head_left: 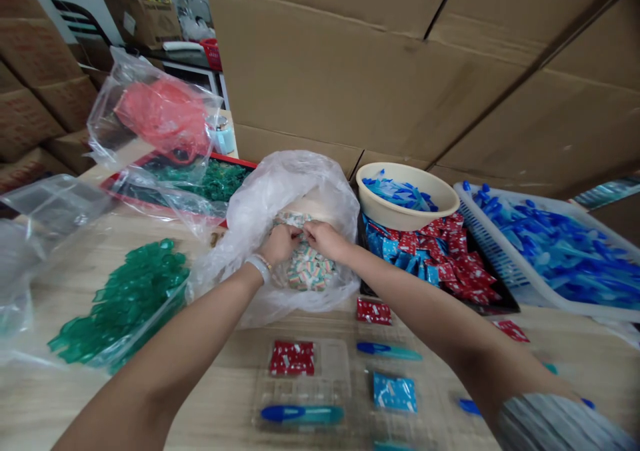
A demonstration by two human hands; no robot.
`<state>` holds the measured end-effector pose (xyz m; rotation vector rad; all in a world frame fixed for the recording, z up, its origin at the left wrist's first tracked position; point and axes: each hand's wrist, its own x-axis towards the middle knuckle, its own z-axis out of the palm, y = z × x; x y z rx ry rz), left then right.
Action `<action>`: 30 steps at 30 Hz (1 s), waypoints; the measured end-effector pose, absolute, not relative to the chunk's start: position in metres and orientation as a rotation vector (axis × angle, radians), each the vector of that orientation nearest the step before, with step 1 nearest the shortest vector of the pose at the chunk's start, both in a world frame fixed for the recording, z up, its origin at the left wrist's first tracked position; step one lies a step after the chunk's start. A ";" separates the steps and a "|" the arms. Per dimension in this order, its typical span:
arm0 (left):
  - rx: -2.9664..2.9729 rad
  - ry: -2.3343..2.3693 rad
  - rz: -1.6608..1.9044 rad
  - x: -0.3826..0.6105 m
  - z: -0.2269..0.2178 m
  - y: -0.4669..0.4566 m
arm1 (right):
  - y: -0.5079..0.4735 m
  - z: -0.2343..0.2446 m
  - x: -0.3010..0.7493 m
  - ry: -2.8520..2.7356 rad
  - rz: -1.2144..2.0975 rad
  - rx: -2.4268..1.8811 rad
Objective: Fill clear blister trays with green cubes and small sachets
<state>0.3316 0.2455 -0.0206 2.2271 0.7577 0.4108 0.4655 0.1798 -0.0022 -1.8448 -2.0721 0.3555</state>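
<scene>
Both hands reach into a white plastic bag [295, 171] that stands opened in the middle of the table. Inside it lies a heap of small striped pieces [313, 271] in white, green and orange. My left hand [281, 243] is closed over the pieces, fingertips pinched. Close beside it, my right hand [325, 239] is also closed, its fingertips nearly meeting the left ones. Whatever the fingers grip is too small to make out. Nearer to me, a clear compartment tray [335, 361] holds a red packet [293, 358] and a blue pen-like tool [303, 414].
Green plastic pieces [130, 298] lie at left, before a red-rimmed tray [113, 188]. At right are a cream basin [407, 218], a black tray of red and blue packets [450, 258] and a white basket [505, 238] of blue tools. Cardboard boxes [350, 58] wall the back.
</scene>
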 end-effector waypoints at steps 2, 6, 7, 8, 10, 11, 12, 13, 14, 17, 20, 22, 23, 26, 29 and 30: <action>2.233 0.790 0.423 0.333 -0.020 0.245 | 0.178 -0.002 0.465 -2.119 0.342 -1.812; 2.237 0.810 0.415 0.337 -0.019 0.247 | 0.177 -0.003 0.463 -2.206 0.283 -1.751; 2.238 0.805 0.411 0.337 -0.019 0.247 | 0.176 -0.003 0.463 -2.190 0.264 -1.774; 2.241 0.796 0.406 0.338 -0.020 0.246 | 0.176 -0.003 0.462 -2.157 0.244 -1.809; 2.246 0.800 0.433 0.339 -0.021 0.244 | 0.176 -0.003 0.462 -2.081 0.212 -1.896; 2.242 0.823 0.469 0.339 -0.022 0.242 | 0.175 -0.003 0.462 -2.061 0.205 -1.932; 2.233 0.854 0.507 0.340 -0.022 0.240 | 0.175 -0.002 0.463 -2.058 0.202 -1.960; 2.220 0.886 0.544 0.340 -0.022 0.238 | 0.174 -0.002 0.464 -2.071 0.202 -1.981; 2.206 0.908 0.569 0.340 -0.022 0.235 | 0.173 -0.001 0.465 -2.088 0.198 -2.001; 2.180 0.877 0.578 0.339 -0.021 0.230 | 0.170 0.001 0.468 -2.149 0.164 -2.025; 2.175 0.833 0.583 0.339 -0.020 0.229 | 0.169 0.000 0.471 -2.175 0.127 -2.010; 2.182 0.850 0.571 0.341 -0.022 0.231 | 0.170 -0.003 0.472 -2.169 0.147 -1.974; 2.181 0.869 0.565 0.342 -0.023 0.233 | 0.171 -0.005 0.473 -2.147 0.186 -1.954; 2.147 0.929 0.571 0.348 -0.027 0.237 | 0.177 -0.011 0.474 -2.045 0.329 -1.917; 2.114 0.954 0.605 0.348 -0.024 0.237 | 0.179 -0.009 0.474 -1.950 0.393 -1.905; 2.098 0.952 0.641 0.346 -0.022 0.235 | 0.178 -0.006 0.473 -1.849 0.453 -1.896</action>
